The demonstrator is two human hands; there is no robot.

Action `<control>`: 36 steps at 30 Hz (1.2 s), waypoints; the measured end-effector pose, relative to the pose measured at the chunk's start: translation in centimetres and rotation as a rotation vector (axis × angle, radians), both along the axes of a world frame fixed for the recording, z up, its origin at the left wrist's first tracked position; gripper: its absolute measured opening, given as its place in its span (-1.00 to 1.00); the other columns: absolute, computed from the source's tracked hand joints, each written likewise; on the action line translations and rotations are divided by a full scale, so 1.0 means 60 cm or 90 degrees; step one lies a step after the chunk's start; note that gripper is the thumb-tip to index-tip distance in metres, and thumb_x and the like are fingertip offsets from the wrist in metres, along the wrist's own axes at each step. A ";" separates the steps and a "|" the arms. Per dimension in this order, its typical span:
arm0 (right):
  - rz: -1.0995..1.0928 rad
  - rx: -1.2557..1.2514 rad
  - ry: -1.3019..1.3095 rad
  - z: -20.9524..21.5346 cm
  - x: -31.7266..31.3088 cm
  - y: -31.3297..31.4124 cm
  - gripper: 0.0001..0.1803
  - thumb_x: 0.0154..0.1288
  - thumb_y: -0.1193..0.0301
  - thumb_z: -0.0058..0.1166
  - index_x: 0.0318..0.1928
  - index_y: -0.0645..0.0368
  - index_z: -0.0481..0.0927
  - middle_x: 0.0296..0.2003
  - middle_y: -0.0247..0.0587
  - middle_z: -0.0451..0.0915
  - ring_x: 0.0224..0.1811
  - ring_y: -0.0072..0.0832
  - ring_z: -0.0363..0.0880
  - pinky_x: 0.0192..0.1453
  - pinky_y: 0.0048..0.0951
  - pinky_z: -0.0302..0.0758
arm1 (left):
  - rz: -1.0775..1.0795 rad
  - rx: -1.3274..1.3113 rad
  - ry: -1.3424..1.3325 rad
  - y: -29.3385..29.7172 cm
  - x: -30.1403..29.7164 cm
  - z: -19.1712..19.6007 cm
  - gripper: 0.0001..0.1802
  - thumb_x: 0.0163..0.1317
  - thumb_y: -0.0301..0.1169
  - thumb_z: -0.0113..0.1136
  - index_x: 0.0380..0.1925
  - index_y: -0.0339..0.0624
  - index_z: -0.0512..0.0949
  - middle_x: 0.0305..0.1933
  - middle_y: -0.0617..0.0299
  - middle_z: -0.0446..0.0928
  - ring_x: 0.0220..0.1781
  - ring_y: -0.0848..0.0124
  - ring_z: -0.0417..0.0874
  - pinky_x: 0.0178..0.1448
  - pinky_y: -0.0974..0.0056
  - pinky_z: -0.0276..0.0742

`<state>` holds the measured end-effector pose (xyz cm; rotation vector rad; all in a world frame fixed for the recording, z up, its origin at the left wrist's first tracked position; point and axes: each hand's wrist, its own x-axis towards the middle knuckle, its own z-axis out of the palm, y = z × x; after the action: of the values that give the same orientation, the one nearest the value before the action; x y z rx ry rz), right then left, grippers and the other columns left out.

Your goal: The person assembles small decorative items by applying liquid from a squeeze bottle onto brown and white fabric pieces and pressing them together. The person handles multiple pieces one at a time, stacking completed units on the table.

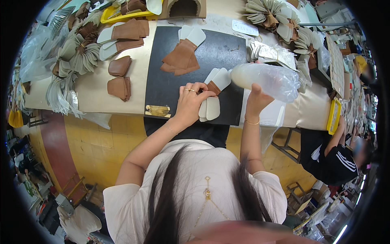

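My right hand (258, 99) is wrapped round a clear plastic bottle (270, 80) with whitish contents. The bottle is tilted almost flat, its narrow end pointing left over the board. On the black board (221, 44), my left hand (190, 101) has its fingers bent and pressed together at a small brown leather piece (213, 88). Pale rounded tabs (220, 77) reach out beyond that piece. Two light grey rounded pads (209, 109) lie overlapped by my left thumb. Farther back on the board rests a fanned stack of brown leather pieces (181, 57) with pale ends.
Brown leather stacks (119, 87) lie on the table at left, beside bundled pale pieces (83, 57). A yellow tray (118, 17) stands at the back. More bundles (272, 55) are at right. Another person (331, 156) sits at the right, by a yellow tray edge (334, 116).
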<state>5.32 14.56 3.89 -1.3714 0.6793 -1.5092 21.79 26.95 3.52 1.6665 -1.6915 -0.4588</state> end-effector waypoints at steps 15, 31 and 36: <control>-0.074 -0.067 0.179 0.035 0.047 -0.031 -0.53 -0.05 0.31 0.57 -0.18 0.29 0.66 -0.32 -0.24 0.71 -0.29 -0.47 0.66 -0.16 -0.47 0.61 | 0.015 0.011 -0.004 -0.001 -0.003 0.002 -0.56 -0.06 -0.50 0.32 -0.09 0.09 0.67 0.14 0.26 0.44 -0.01 0.25 0.41 0.12 0.20 0.21; -0.086 -0.059 0.061 0.085 0.000 -0.038 0.05 0.07 -0.04 0.42 0.32 0.37 0.15 0.13 0.32 0.48 0.14 0.00 0.57 0.24 -0.01 0.57 | -0.009 -0.020 -0.041 0.002 -0.003 -0.014 -0.58 -0.05 -0.58 0.29 -0.14 0.09 0.67 0.42 0.29 0.37 0.04 0.22 0.44 0.22 0.14 0.22; -0.102 -0.069 0.073 0.082 -0.006 -0.034 0.02 0.09 -0.04 0.41 0.30 0.40 0.18 0.11 0.22 0.51 0.13 -0.05 0.59 0.22 -0.04 0.58 | -0.009 -0.041 0.003 -0.002 0.002 -0.013 -0.62 -0.03 -0.54 0.29 -0.14 0.05 0.70 0.33 0.32 0.47 0.00 0.25 0.44 0.21 0.18 0.21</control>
<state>4.93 12.51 8.79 -1.5243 0.8054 -1.6228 21.94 26.84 2.76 1.6072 -1.6978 -0.4095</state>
